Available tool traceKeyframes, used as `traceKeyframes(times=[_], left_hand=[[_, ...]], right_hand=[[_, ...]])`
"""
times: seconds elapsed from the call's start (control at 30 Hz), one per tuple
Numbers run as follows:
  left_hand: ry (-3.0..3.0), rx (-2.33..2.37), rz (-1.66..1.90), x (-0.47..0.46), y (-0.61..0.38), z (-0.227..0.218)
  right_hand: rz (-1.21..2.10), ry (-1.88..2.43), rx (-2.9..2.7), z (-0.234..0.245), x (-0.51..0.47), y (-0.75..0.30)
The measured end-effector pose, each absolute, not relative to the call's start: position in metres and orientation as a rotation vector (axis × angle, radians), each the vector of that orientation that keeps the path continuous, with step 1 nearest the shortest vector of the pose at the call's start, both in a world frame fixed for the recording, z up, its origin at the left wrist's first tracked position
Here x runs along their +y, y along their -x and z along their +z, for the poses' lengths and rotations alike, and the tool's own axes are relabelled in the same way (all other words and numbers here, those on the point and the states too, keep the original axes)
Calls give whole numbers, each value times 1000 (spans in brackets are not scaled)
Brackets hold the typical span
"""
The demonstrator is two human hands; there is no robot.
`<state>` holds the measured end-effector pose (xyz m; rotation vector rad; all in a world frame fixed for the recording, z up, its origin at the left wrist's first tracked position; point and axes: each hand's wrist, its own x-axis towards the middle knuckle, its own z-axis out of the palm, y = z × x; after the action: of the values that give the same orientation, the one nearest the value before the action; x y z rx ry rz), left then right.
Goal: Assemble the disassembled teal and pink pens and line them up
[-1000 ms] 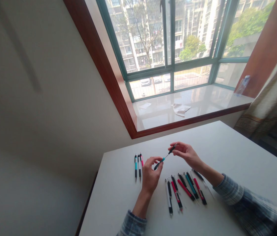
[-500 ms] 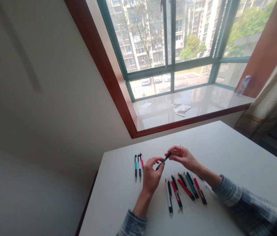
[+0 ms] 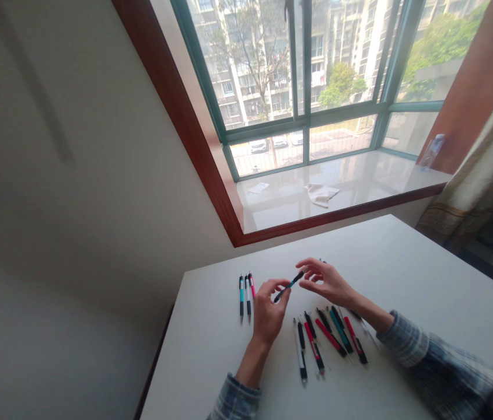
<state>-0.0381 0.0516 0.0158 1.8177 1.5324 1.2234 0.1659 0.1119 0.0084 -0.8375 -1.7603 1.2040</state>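
My left hand (image 3: 269,309) pinches a teal and black pen (image 3: 299,276) between thumb and fingers, the pen slanting up to the right. Around its upper end, my right hand (image 3: 322,281) is open, thumb and fingers apart; whether a fingertip touches the pen I cannot tell. Below the hands lie loose pen parts: a white barrel (image 3: 301,356), red barrels (image 3: 327,336), a teal barrel (image 3: 341,328), black grips (image 3: 309,324) and thin refills. Three whole pens, one teal (image 3: 241,291), one white (image 3: 248,294) and one pink (image 3: 252,283), lie side by side at the left.
The white table (image 3: 211,356) meets the wall and window sill (image 3: 272,213) at its far edge. On the sill are a crumpled cloth (image 3: 322,194) and a clear bottle (image 3: 432,151). A curtain (image 3: 469,181) hangs at the right.
My right thumb and fingers have spread apart around the pen's upper end. The pen has shifted slightly left and down in my left hand.
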Motion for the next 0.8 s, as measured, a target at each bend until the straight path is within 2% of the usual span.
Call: traceKeyframes(times=[0.13, 0.37, 0.57, 0.8], left_hand=[[-1809, 1547, 1237, 52, 39, 15], [-1826, 1529, 1241, 52, 40, 17], [-1846, 1532, 1234, 52, 41, 16], [-1861, 1495, 1229, 52, 40, 17]], right_hand=[[1146, 789, -1770, 11, 112, -167], [1021, 966, -1830, 9, 116, -169], [1075, 851, -1832, 12, 115, -171], [968, 986, -1884, 9, 118, -173]])
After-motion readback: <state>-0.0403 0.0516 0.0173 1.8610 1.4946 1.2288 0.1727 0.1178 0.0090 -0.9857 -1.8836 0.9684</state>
